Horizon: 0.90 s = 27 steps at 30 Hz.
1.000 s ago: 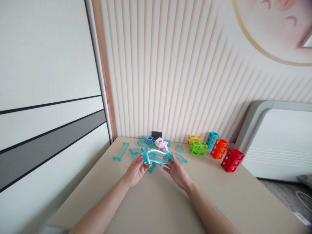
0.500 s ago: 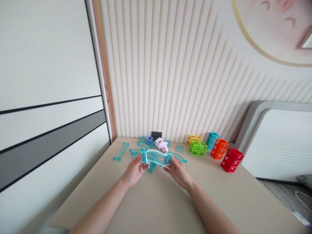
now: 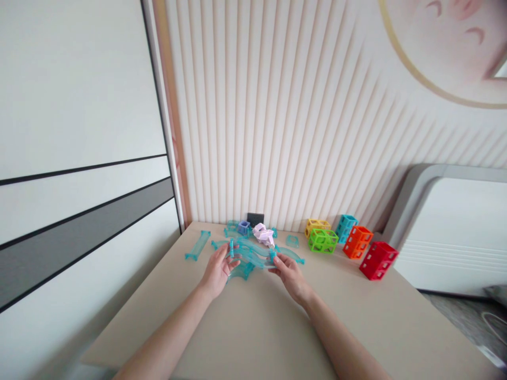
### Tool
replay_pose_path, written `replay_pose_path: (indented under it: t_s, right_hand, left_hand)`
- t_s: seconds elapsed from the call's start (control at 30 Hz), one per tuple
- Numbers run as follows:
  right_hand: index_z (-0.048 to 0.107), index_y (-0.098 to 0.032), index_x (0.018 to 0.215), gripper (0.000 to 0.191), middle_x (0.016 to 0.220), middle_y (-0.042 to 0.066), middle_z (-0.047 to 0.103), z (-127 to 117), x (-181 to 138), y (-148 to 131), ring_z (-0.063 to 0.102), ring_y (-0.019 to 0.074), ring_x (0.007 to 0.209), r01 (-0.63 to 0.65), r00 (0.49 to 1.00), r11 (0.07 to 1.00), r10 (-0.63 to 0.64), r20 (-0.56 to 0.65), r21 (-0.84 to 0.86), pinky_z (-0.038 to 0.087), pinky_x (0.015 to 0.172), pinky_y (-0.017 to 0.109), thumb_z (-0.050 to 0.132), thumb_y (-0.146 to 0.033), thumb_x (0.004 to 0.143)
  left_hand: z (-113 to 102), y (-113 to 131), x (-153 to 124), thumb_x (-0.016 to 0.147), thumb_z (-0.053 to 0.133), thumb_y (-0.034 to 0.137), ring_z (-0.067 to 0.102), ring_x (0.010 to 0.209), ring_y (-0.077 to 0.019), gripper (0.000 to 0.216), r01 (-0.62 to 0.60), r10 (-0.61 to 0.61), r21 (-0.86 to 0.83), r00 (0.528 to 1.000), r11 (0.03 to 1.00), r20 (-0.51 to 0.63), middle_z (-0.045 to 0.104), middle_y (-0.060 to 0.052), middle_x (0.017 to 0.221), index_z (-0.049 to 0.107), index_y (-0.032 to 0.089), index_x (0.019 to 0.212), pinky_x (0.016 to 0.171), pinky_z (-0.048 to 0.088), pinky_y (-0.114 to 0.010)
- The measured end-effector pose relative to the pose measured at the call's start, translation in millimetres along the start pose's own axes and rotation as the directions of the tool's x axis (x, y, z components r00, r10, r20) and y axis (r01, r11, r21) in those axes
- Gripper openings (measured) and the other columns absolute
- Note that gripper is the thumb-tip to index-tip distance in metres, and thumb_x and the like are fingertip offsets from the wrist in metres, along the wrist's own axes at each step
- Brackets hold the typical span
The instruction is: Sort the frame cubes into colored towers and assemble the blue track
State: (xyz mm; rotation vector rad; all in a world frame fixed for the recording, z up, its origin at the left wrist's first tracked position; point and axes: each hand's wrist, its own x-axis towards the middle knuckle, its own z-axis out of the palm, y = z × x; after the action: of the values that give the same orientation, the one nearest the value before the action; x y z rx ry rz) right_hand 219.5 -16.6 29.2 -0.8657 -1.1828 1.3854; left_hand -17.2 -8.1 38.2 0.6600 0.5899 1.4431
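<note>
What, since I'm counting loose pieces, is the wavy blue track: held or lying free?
Held: left hand and right hand pinch the track at its ends; whether it clears the table, cannot tell.

track pieces [image 3: 250, 254] left on table [image 3: 253, 327], cube frames [image 3: 321, 240] right near wall [image 3: 277, 132]

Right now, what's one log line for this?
left hand: holds wavy blue track | right hand: holds other end | red block: apart

The heaped clear track pieces [image 3: 255, 252] blur together (too small to tell apart).
</note>
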Motion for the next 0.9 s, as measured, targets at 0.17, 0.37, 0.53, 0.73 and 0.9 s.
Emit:
replay_pose_path:
  t_s: [0.17,0.37,0.53,0.73,0.9]
  right_hand:
    - [0.075,-0.022,0.112,0.053,0.102,0.007,0.077,-3,3,2,0.068,0.0257,0.091,0.066,0.996,0.99,-0.073,-0.048,-0.121,0.052,0.083,0.039,0.079,-0.059,0.075]
    - [0.076,-0.023,0.11,0.05,0.103,0.006,0.077,-10,5,4,0.068,0.026,0.093,0.094,0.992,0.979,-0.077,0.1,-0.181,0.051,0.087,0.04,0.077,-0.06,0.077]
    - [0.077,-0.022,0.104,0.047,0.103,0.006,0.076,-12,6,0,0.068,0.0275,0.096,0.131,0.982,0.974,-0.102,0.158,-0.183,0.047,0.098,0.046,0.075,-0.062,0.078]
    - [0.075,-0.024,0.108,0.048,0.112,0.008,0.075,-17,7,-1,0.068,0.0295,0.103,0.191,0.974,0.959,-0.158,0.162,-0.209,0.046,0.103,0.049,0.074,-0.061,0.079]
    - [0.064,-0.021,0.13,0.062,0.116,0.011,0.073,-25,9,15,0.068,0.0294,0.106,0.273,0.962,0.89,-0.255,0.099,-0.365,0.05,0.101,0.047,0.065,-0.064,0.085]
  left_hand:
    - [5,0,-2,0.077,0.083,0.036,0.073,0.089,-0.0189,0.037,-0.067,0.074,0.152,0.996,0.986,-0.039,0.073,-0.007,0.106,0.069,0.019,0.107,0.075,0.062,-0.03]
    - [-3,-3,3,0.065,0.092,0.032,0.073,0.08,-0.0157,0.041,-0.058,0.066,0.182,0.997,0.982,-0.036,0.074,-0.005,0.095,0.073,0.016,0.097,0.075,0.061,-0.028]
    - [-8,-4,6,0.059,0.094,0.032,0.075,0.085,-0.0179,0.046,-0.027,0.031,0.187,0.999,0.982,-0.015,0.077,-0.007,0.096,0.073,0.014,0.096,0.084,0.06,-0.029]
    - [-10,-6,7,0.058,0.095,0.033,0.075,0.092,-0.0211,0.056,-0.029,0.027,0.223,1.0,0.974,0.012,0.077,-0.008,0.102,0.07,0.015,0.104,0.09,0.057,-0.033]
    - [-15,-9,7,0.064,0.091,0.04,0.073,0.098,-0.0243,0.058,-0.074,0.064,0.307,0.997,0.949,0.043,0.075,-0.008,0.106,0.065,0.017,0.111,0.083,0.059,-0.035]
